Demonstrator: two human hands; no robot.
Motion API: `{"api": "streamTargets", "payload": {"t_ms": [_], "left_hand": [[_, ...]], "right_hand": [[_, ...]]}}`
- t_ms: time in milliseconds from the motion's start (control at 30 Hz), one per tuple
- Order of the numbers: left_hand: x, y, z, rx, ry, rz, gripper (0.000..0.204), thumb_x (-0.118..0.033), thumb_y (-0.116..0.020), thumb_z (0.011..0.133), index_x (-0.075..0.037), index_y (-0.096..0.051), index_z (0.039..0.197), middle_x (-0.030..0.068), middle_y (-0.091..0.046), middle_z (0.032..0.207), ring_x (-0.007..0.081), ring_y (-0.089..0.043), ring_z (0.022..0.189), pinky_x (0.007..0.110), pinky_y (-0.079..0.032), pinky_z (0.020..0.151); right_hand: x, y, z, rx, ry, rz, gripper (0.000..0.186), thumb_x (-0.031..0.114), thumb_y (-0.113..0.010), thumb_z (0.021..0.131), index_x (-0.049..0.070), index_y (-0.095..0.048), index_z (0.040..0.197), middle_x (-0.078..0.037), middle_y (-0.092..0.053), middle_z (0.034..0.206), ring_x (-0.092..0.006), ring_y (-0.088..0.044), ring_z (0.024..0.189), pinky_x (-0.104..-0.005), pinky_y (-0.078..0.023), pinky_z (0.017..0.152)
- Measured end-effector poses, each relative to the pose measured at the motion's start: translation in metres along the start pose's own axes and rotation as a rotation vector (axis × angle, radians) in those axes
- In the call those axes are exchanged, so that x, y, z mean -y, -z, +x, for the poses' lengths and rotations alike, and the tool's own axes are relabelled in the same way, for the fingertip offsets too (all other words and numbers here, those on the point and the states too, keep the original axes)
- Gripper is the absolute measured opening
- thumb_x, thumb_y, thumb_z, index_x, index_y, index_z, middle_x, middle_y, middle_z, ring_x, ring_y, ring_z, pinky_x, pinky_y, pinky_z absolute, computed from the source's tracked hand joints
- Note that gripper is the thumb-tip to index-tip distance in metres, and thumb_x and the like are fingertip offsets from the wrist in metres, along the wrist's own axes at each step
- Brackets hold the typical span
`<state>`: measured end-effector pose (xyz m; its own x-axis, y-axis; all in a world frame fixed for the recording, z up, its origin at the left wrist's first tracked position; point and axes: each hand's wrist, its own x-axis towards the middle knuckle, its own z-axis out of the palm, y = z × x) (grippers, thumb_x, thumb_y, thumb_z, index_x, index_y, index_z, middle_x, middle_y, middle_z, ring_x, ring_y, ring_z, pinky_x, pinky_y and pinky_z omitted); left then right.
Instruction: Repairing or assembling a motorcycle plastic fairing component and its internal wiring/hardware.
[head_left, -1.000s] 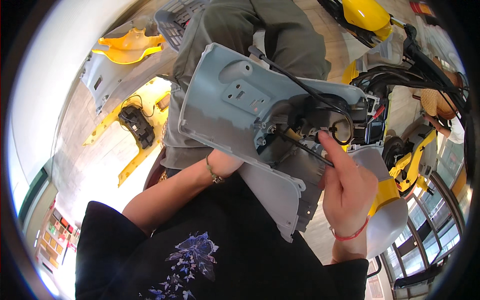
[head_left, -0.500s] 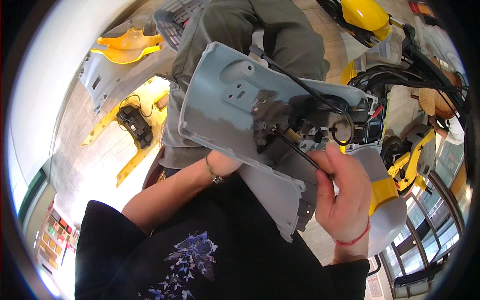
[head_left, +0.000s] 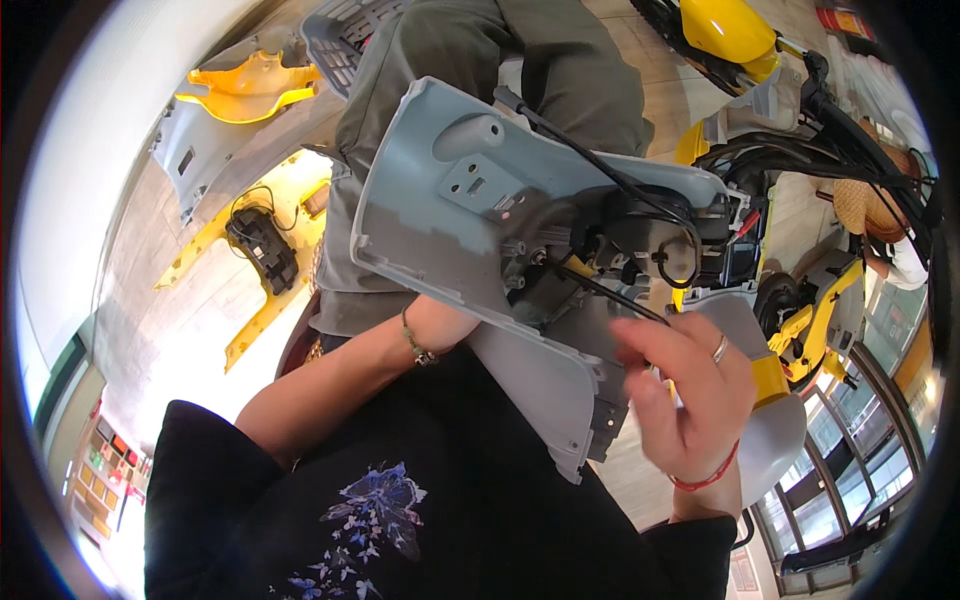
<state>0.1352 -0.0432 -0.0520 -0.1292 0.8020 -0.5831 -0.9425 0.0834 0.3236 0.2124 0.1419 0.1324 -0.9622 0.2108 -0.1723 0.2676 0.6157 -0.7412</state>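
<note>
A grey molded plastic panel (head_left: pixel 420 215) lies tilted across my lap, its hollow inner side facing up. My left hand (head_left: pixel 442 322) reaches under its near edge; the fingers are hidden behind the panel. A long, thin black rod that looks like a hex key (head_left: pixel 605 292) runs from a bolt recess in the panel's dark lower part to my right hand (head_left: pixel 695 395). The right fingers are curled about the rod's outer end, with the fingertips blurred. A black cable (head_left: pixel 600 165) loops over the panel's far side.
At left, a yellow frame piece (head_left: pixel 195 240) carries a black module (head_left: pixel 262 245), near a yellow cover (head_left: pixel 250 85) and a grey basket (head_left: pixel 345 40). Scooter parts with black cables (head_left: pixel 800 160) stand at right. A grey and yellow body (head_left: pixel 765 380) sits beside my right hand.
My right hand has shifted slightly and turned, its index finger swinging over the rod's outer end. The rod stays at the recess. My left hand keeps its place under the panel.
</note>
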Motion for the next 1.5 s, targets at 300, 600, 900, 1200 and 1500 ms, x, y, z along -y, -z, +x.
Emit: {"api": "streamTargets", "payload": {"t_ms": [300, 600, 900, 1200, 1500], "left_hand": [[0.003, -0.001, -0.002, 0.000, 0.013, 0.000, 0.046, -0.029, -0.054, 0.098, -0.006, -0.046, 0.137, 0.0095, -0.058, 0.126, 0.0190, -0.058, 0.113, 0.037, -0.047, 0.099], [0.007, -0.004, 0.000, 0.012, 0.015, -0.015, 0.045, -0.029, -0.053, 0.098, -0.005, -0.047, 0.136, 0.0095, -0.058, 0.125, 0.0189, -0.058, 0.113, 0.037, -0.047, 0.099], [0.007, -0.006, 0.002, 0.017, 0.031, -0.016, 0.044, -0.029, -0.053, 0.099, -0.005, -0.047, 0.135, 0.0094, -0.058, 0.125, 0.0187, -0.058, 0.112, 0.036, -0.047, 0.098], [0.005, -0.004, 0.002, 0.015, 0.034, -0.013, 0.044, -0.029, -0.053, 0.099, -0.005, -0.047, 0.135, 0.0093, -0.058, 0.124, 0.0186, -0.058, 0.111, 0.036, -0.047, 0.098], [0.003, -0.003, 0.000, 0.016, 0.046, -0.009, 0.043, -0.029, -0.053, 0.099, -0.005, -0.048, 0.134, 0.0092, -0.059, 0.123, 0.0185, -0.058, 0.111, 0.036, -0.047, 0.097]], "right_hand": [[-0.015, 0.004, 0.013, -0.006, 0.343, -0.399, 0.027, 0.002, -0.063, 0.080, 0.001, -0.067, 0.107, -0.011, -0.069, 0.098, -0.0224, -0.067, 0.076, -0.0305, -0.049, 0.059], [-0.016, 0.007, 0.013, -0.064, 0.298, -0.362, 0.040, 0.005, -0.071, 0.069, 0.008, -0.070, 0.109, -0.004, -0.065, 0.083, -0.0143, -0.058, 0.060, -0.0269, -0.046, 0.055], [-0.017, -0.004, 0.007, -0.049, 0.233, -0.325, 0.045, -0.002, -0.068, 0.066, 0.008, -0.071, 0.109, -0.009, -0.065, 0.085, -0.0216, -0.063, 0.064, -0.0279, -0.049, 0.055], [-0.008, -0.007, -0.010, -0.243, -0.077, 0.249, 0.032, -0.011, -0.063, 0.072, -0.001, -0.068, 0.102, -0.014, -0.067, 0.091, -0.0201, -0.069, 0.074, -0.0257, -0.053, 0.062], [-0.003, -0.013, -0.010, -0.252, 0.014, 0.026, 0.033, -0.011, -0.069, 0.076, 0.001, -0.069, 0.106, -0.012, -0.068, 0.092, -0.0199, -0.068, 0.072, -0.0255, -0.054, 0.060]]}}
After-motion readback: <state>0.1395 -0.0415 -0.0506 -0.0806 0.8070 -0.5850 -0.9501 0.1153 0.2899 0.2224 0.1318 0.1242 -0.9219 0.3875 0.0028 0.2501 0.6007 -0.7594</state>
